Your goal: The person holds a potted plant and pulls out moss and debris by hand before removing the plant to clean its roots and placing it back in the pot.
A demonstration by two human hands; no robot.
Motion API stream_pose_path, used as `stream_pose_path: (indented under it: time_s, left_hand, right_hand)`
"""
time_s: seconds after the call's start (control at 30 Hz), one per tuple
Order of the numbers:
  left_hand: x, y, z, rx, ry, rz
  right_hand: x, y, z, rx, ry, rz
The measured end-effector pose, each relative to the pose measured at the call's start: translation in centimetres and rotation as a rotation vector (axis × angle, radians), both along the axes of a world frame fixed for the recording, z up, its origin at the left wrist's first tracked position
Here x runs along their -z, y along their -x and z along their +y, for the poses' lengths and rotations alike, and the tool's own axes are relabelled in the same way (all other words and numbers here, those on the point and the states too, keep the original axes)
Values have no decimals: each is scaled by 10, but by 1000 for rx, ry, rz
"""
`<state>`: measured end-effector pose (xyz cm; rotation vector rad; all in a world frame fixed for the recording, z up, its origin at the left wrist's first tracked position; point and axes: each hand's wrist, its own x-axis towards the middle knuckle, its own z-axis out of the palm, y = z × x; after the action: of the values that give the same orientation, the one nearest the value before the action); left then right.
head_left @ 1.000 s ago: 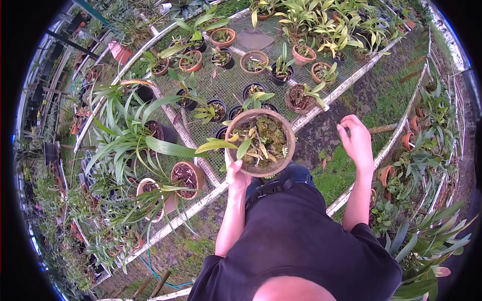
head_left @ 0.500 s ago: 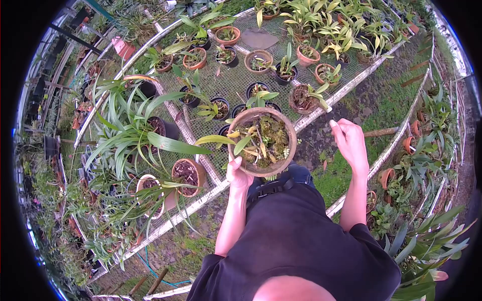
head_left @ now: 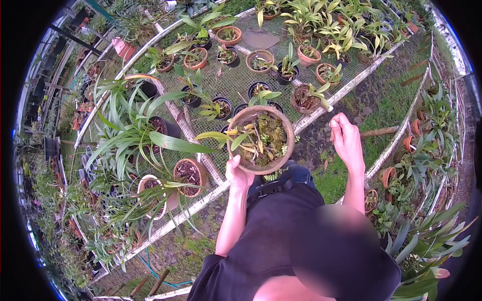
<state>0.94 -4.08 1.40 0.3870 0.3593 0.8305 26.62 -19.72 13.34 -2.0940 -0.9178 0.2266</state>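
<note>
The round clay pot, brown with a worn rim (head_left: 236, 156), is in the left hand (head_left: 238, 173), held at its near left side in front of the dark shirt (head_left: 271, 226). That grip is closed on the pot, the thumb up against the outer wall; the other fingers are mostly hidden. The left forearm (head_left: 231, 218) slants up from the sleeve to the pot. Green moss (head_left: 271, 131) and a small plant with long green leaves (head_left: 213, 135) (one leaf juts past the rim) lie just beyond the grip. The right hand (head_left: 345, 135) is raised well to the right of the grip, apart from the pot, its fingers curled in a narrow gap by the thumb; whether it pinches anything I cannot tell. Left of the grip, an orange-brown terracotta pot (head_left: 202, 175) stands on the wire-mesh bench (head_left: 213, 163).
</note>
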Motion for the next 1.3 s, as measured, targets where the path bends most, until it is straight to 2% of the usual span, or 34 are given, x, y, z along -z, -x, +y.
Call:
stream_pose_path:
  time_s: [0.13, 0.2, 0.27, 0.3, 0.33, 0.4, 0.43, 0.47, 0.53, 0.7, 0.9, 1.07, 1.1, 1.2, 1.27, 1.3]
  left_hand:
    - [-2, 3, 6, 33, 24, -4]
    - [-1, 6, 9, 61, -4, 55]
    - [5, 8, 16, 93, -82, 152]
    - [-6, 8, 16, 120, -132, 192]
    - [-5, 8, 18, 136, -216, 244]
    - [-1, 8, 22, 162, -388, 348]
    - [0, 9, 19, 163, -372, 379]
    - [1, 10, 17, 175, -403, 401]
    - [-20, 4, 19, 263, -507, 422]
    - [-18, -11, 26, 411, -565, 540]
    - [-22, -43, 47, 270, -483, 587]
    - [-29, -78, 100, 64, -503, 618]
    - [-30, -87, 114, 27, -503, 650]
    - [6, -111, 162, -139, -459, 684]
    - [4, -131, 190, -214, -277, 900]
    - [16, -140, 207, -257, -297, 956]
  right_hand:
    - [5, 0, -4, -59, 109, -76]
    - [4, 8, -3, -88, 105, -35]
    - [12, 19, 2, -113, -2, 94]
    - [17, 20, -1, -171, 76, 255]
    - [26, 23, 0, -211, 46, 416]
    - [43, 29, 4, -272, 56, 568]
    - [49, 31, 7, -316, 111, 612]
    - [55, 35, 8, -257, 90, 684]
    - [62, 35, 12, -275, 150, 757]
    - [76, 26, 25, -304, 208, 526]
    - [96, -7, 61, -269, 163, 479]
    - [85, -39, 138, -265, 64, 518]
    - [89, -52, 158, -283, 116, 547]
    - [116, -78, 221, -318, 6, 492]
    - [107, -87, 266, -280, 86, 728]
    - [119, -92, 287, -297, 95, 712]
